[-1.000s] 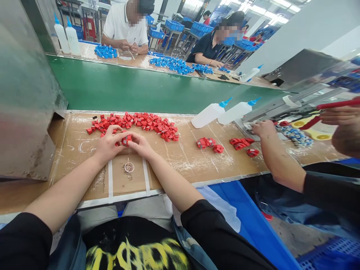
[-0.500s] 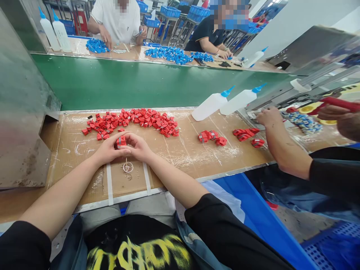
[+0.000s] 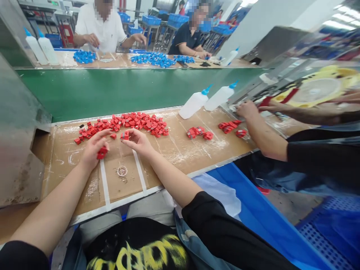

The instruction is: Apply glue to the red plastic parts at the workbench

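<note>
My left hand [image 3: 94, 148] holds a small red plastic part [image 3: 101, 152] just above the cardboard-covered bench [image 3: 180, 150]. My right hand [image 3: 138, 141] pinches another red part [image 3: 125, 135] at its fingertips, a short way right of the left hand. Both hands hover in front of a long heap of the same red parts [image 3: 123, 123]. A small round cap with a thin stick [image 3: 122, 171] sits on the cardboard between two white tape strips, below my hands.
Two small clusters of red parts [image 3: 198, 132] [image 3: 230, 126] lie to the right, by two white squeeze bottles with blue tips [image 3: 206, 101]. A co-worker's hand [image 3: 247, 110] reaches onto the bench there. A green conveyor belt [image 3: 126, 90] runs behind; a metal housing [image 3: 19, 142] stands left.
My hands were together on one red part; they have now separated, each with a red part. The view has swung to the right and slightly down.
</note>
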`<action>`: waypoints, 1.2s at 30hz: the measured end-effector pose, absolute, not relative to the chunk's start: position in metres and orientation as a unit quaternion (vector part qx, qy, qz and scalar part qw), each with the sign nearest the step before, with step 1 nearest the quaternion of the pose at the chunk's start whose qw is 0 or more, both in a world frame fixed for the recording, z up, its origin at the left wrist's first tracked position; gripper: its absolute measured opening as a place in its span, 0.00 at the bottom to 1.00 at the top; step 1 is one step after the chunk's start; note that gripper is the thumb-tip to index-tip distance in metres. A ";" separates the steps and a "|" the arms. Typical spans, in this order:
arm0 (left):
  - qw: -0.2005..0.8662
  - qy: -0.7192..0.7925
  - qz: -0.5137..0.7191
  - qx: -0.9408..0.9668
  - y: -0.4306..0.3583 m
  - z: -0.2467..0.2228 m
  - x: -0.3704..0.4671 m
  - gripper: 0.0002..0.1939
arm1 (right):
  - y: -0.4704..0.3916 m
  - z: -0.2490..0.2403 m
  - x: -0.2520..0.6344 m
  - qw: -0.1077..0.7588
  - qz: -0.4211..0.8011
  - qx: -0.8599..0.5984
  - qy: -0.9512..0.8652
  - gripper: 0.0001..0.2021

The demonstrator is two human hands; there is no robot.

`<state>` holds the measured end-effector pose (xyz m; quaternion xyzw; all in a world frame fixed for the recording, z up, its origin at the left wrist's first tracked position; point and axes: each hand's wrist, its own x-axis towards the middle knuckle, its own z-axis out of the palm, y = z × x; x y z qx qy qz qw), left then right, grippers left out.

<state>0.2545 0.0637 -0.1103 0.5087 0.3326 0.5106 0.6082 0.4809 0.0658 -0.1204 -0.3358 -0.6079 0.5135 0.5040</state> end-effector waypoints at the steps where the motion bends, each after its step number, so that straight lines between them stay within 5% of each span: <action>1: 0.641 0.294 0.559 0.437 0.064 -0.106 0.251 0.25 | 0.062 -0.119 0.490 0.510 0.499 -0.348 -0.608 0.25; 5: 0.689 0.199 0.668 0.197 0.067 -0.094 0.239 0.12 | 0.037 -0.126 0.549 0.490 0.398 -0.442 -0.637 0.22; 9: 0.715 0.254 0.633 0.153 0.068 -0.096 0.239 0.07 | 0.012 -0.146 0.638 0.391 0.173 -0.629 -0.650 0.22; 14: 0.750 0.230 0.584 0.207 0.067 -0.104 0.244 0.17 | 0.011 -0.146 0.717 0.144 -0.055 -0.725 -0.672 0.25; 18: 0.742 0.226 0.597 0.202 0.065 -0.107 0.246 0.14 | 0.038 -0.120 0.693 0.196 -0.160 -0.711 -0.656 0.26; 22: 0.712 0.268 0.590 0.269 0.064 -0.109 0.248 0.23 | 0.066 -0.089 0.597 0.348 0.022 -0.561 -0.751 0.18; 29: 0.645 0.344 0.518 0.444 0.065 -0.119 0.252 0.24 | 0.071 -0.098 0.477 0.197 0.280 -0.230 -0.911 0.28; 36: 0.438 0.460 0.390 0.667 0.063 -0.120 0.264 0.18 | 0.057 -0.113 0.477 0.168 0.296 -0.169 -0.925 0.22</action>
